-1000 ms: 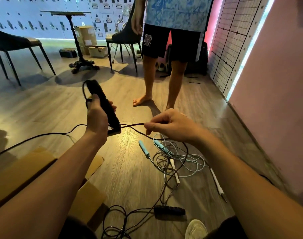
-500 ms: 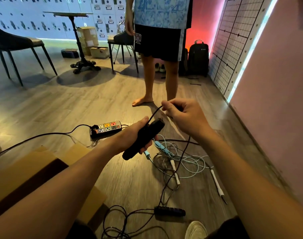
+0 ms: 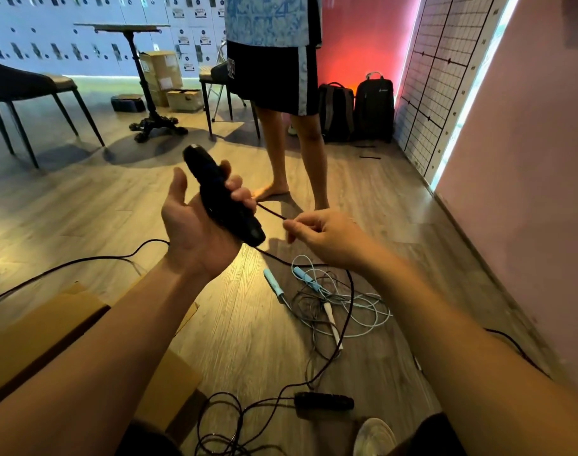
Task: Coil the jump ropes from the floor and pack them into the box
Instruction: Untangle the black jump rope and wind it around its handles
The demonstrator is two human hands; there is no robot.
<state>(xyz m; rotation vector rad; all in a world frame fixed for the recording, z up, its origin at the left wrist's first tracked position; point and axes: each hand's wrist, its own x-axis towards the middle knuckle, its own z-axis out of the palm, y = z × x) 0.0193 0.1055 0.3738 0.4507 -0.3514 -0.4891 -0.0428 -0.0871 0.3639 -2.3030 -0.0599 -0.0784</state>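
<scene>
The left grip [image 3: 199, 232], palm up at 9 o'clock of centre, curls its fingers round the black handle [image 3: 223, 202] of a jump rope, thumb spread free. Just at its 3 o'clock, the right grip [image 3: 324, 238] pinches the black cord [image 3: 270, 212] beside that handle. The second handle [image 3: 324, 401] lies on the floor [image 3: 83, 209] at 6 o'clock. A pale rope tangle [image 3: 328, 312] lies at 5 o'clock, and the cardboard box [image 3: 44, 327] sits at 8 o'clock.

Wood floor [image 3: 83, 209], pink wall [image 3: 527, 192] (red glow behind), pedestal table [image 3: 123, 27].
</scene>
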